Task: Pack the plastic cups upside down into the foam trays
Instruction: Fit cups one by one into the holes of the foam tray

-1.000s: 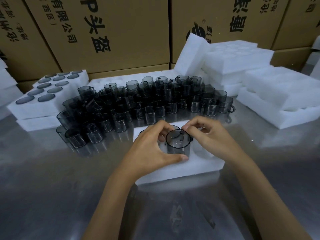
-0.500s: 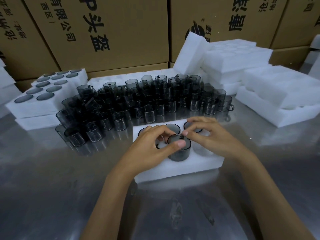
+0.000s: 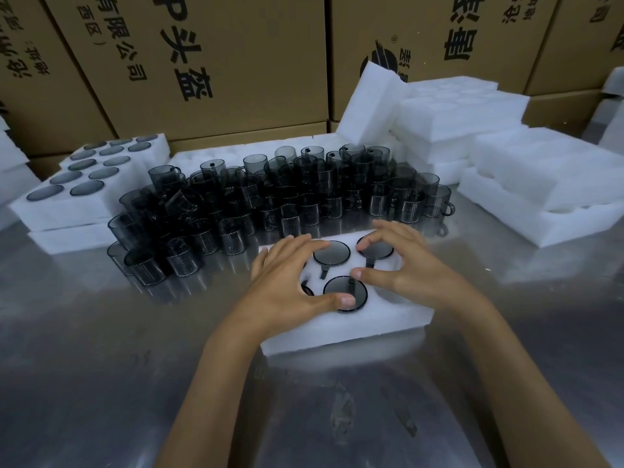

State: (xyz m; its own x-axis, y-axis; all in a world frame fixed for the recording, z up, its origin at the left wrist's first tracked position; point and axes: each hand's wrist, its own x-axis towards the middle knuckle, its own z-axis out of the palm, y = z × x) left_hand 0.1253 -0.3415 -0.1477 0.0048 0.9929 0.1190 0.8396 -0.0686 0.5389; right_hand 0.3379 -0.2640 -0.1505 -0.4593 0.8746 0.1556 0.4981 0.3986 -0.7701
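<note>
A white foam tray (image 3: 388, 319) lies on the steel table in front of me. Three smoky-grey plastic cups sit upside down in its holes: the front middle cup (image 3: 341, 288), the back middle cup (image 3: 331, 253) and the back right cup (image 3: 378, 253). Another dark cup shows partly under my left hand (image 3: 287, 282). That hand lies spread over the tray's left side, and its thumb presses the front cup's near edge. My right hand (image 3: 405, 265) hovers arched over the right side, fingertips at the back right cup, thumb beside the front cup.
Several loose cups (image 3: 270, 197) stand crowded behind the tray. A filled foam tray (image 3: 67, 214) sits at the left, and empty foam trays (image 3: 540, 184) are stacked at the right. Cardboard boxes (image 3: 236, 62) wall off the back. Bare steel table (image 3: 101, 366) lies near me.
The cup that both hands held above the tray has gone down into its hole until flush. Both hands have let go and spread over the tray.
</note>
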